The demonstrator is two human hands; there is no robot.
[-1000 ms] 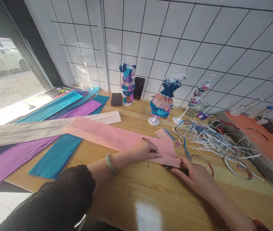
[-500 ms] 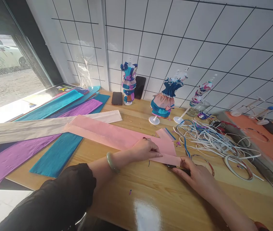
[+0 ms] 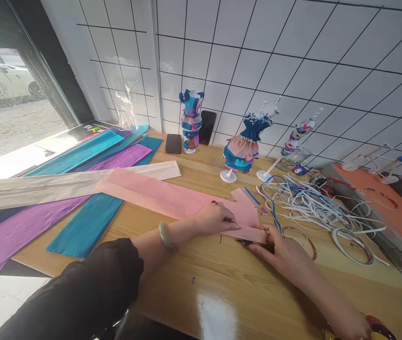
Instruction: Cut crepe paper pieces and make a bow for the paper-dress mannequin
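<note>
A long sheet of pink crepe paper (image 3: 172, 196) lies across the wooden table, its near right end forming a narrow strip (image 3: 248, 233). My left hand (image 3: 217, 218), with a green bangle at the wrist, rests on the sheet and pinches the strip's left part between thumb and fingers. At the strip's right end my right hand (image 3: 275, 245) is closed round dark scissors (image 3: 246, 242), mostly hidden under the paper and fingers. Its fingertips also touch the strip. A small pink-and-blue piece (image 3: 245, 197) lies just beyond the sheet.
Teal, purple and cream paper strips (image 3: 80, 226) overlap at left. Small dressed mannequins (image 3: 241, 146) and two phones (image 3: 173, 143) stand or lie near the tiled wall. A tangle of white and blue cords (image 3: 307, 203) lies right, beside an orange-bottomed tray (image 3: 374, 208).
The scissors' dark tip has shifted slightly left beneath the pink strip, and my right hand has moved a little with it. My left hand keeps its pinch.
</note>
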